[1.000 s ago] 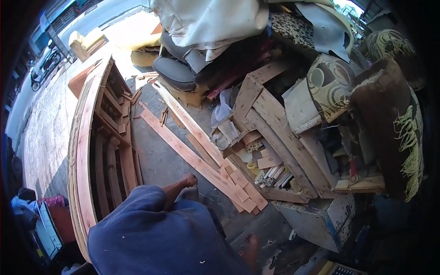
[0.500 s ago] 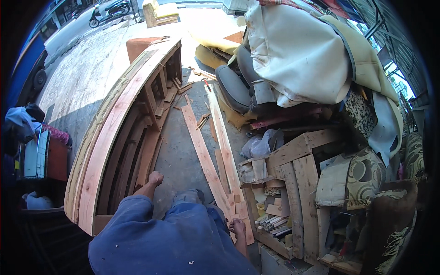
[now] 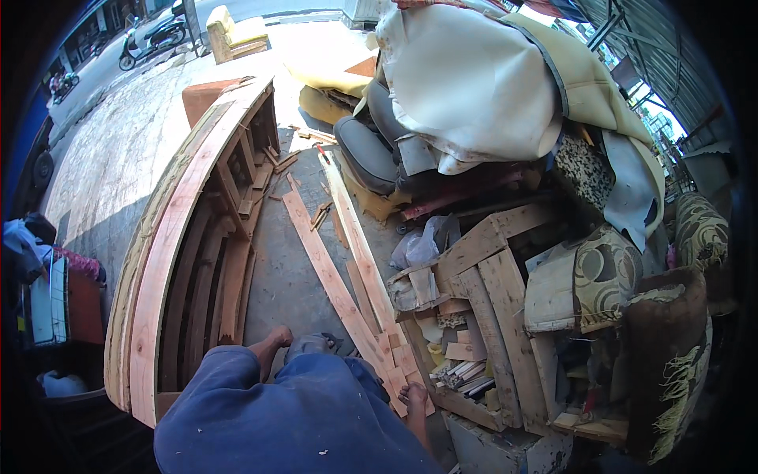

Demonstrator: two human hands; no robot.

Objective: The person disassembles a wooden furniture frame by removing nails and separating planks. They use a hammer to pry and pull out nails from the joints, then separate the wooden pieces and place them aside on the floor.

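My left hand (image 3: pixel 279 337) is closed in a loose fist beside my knee, just right of a long wooden frame (image 3: pixel 150 316); nothing shows in it. By the lower ends of the loose planks, my right hand (image 3: pixel 413 393) has its fingers bent together, and whatever they hold is too small to make out. A flat pinkish plank (image 3: pixel 330 271) and a paler plank (image 3: pixel 357 237) run away from me along the floor. Short wood pieces (image 3: pixel 404 359) lie at their near ends, right beside my right hand.
At right stands an old wooden furniture frame (image 3: pixel 505 316) with scraps inside. Behind it rises a heap of grey cushions (image 3: pixel 365 154) under a white cover (image 3: pixel 474 87). Wood offcuts (image 3: pixel 280 163) litter the floor. A yellow armchair (image 3: pixel 235 35) stands far off, near a scooter (image 3: pixel 150 43).
My left hand has drawn back closer to my knee. The right hand stays by the near plank ends, slightly shifted. The whole view has turned a little to the right.
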